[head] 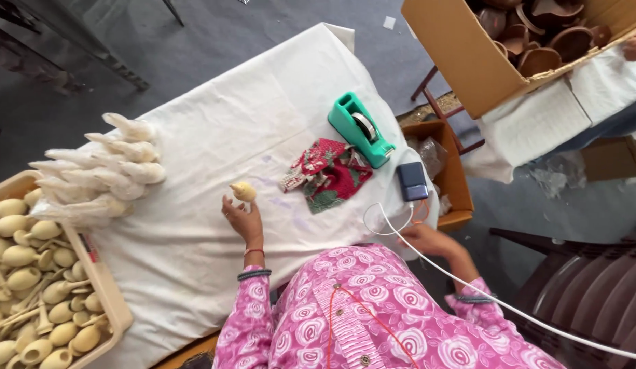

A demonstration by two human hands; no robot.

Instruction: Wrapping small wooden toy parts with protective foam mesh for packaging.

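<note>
White-clothed table (215, 137) on grey floor (263, 27), brown chair (591, 287) nearby.

A teal tape dispenser (360, 128), a red-and-green patterned cloth (327, 174), a white table cover (215, 130), pink rose-printed sleeves (372, 307).

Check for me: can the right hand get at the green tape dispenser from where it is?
Probably yes. The right hand rests at the table edge beside a white cable; only a small dark device lies between it and the tape dispenser.
</note>
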